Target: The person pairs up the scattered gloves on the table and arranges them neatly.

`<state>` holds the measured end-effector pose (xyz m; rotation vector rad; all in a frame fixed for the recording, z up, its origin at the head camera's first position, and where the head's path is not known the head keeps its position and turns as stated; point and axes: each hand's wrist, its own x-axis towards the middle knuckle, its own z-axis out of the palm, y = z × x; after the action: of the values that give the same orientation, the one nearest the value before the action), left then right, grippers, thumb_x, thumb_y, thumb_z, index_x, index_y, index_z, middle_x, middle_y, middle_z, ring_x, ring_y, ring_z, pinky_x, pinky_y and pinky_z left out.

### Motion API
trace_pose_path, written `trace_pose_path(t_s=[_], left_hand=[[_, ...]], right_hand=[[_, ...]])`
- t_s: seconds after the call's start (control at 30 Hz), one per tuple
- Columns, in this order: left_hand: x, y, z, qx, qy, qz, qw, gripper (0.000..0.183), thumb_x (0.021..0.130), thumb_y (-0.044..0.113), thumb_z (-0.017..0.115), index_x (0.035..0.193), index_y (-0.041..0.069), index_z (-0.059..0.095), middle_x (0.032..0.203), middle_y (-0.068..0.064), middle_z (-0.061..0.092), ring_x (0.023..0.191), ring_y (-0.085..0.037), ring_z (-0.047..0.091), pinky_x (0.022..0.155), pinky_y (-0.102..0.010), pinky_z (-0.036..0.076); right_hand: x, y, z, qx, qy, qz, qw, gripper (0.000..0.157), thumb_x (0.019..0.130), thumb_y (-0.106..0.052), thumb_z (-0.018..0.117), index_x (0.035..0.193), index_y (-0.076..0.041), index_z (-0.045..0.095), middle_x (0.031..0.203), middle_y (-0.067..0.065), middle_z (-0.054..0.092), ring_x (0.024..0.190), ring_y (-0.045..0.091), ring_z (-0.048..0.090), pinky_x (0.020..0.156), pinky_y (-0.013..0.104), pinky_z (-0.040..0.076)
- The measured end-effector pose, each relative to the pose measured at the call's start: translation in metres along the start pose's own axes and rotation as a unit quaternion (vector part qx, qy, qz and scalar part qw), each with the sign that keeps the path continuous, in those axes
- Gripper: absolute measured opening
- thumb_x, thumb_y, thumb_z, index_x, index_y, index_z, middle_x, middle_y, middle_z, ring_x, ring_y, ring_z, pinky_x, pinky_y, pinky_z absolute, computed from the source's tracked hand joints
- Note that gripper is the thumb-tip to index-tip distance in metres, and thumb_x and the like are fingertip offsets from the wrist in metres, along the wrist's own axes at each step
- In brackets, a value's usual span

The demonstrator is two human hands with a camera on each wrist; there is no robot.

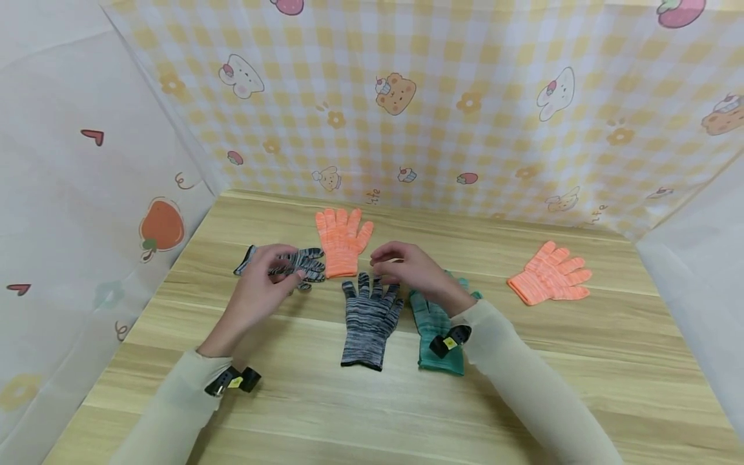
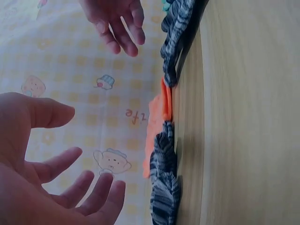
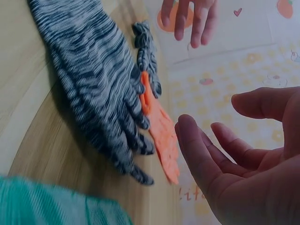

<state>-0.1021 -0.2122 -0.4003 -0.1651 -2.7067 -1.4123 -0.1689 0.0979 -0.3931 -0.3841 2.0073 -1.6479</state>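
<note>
The right hand (image 1: 413, 265) is hovering over the finger end of the middle grey glove (image 1: 371, 323), its thumb and fingers bending lightly with a gap between them and gripping nothing. The left hand (image 1: 258, 284) is hovering to the left of that glove and a little beyond it, thumb and fingers standing wide apart, also gripping nothing; the left wrist view is showing it raised above the surface (image 1: 325, 413). Under the left hand, the other grey glove (image 1: 302, 260) is lying beyond the middle grey glove and to its left, fingers pointing right. An orange glove (image 1: 341, 242) is lying just beyond the middle grey glove and slightly left, cuff towards it. A green glove (image 1: 430, 316) is lying just to the right of the middle grey glove, partly hiding under the right arm, and a second orange glove (image 1: 552, 274) is resting well apart on that same side. Farther off, beyond the middle grey glove, a checked cloth (image 1: 494, 129) is hanging. The step in hand is seeming to be a reach over the gloves, with neither hand gripping one. Picking one up from here would be calling for lowering a hand to the surface and narrowing thumb and fingers onto an edge, since the gloves are lying thin and flat.
</note>
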Motion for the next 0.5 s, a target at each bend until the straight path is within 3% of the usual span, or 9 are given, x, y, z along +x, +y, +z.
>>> trace_pose_path(t_s=[0.23,0.5], left_hand=[[0.006,-0.010,-0.009,0.003,0.015,-0.023,0.9996,0.047,0.106,0.012,0.072,0.148,-0.006,0.060,0.154,-0.031,0.045,0.137,-0.052,0.054,0.110,-0.065,0.051],[0.018,-0.023,-0.019,0.042,0.035,-0.051,0.9972,0.048,0.105,0.015,0.073,0.147,-0.006,0.061,0.152,-0.034,0.049,0.137,-0.054,0.055,0.113,-0.067,0.046]], right_hand=[[0.010,-0.006,0.016,-0.007,-0.007,0.005,1.000,0.039,0.111,-0.009,0.063,0.145,0.009,0.058,0.136,0.021,0.062,0.126,0.047,0.064,0.099,0.047,0.062],[0.023,-0.011,0.033,-0.025,-0.013,0.005,1.000,0.043,0.113,-0.012,0.061,0.149,0.010,0.056,0.133,0.022,0.063,0.119,0.044,0.070,0.098,0.049,0.062]])
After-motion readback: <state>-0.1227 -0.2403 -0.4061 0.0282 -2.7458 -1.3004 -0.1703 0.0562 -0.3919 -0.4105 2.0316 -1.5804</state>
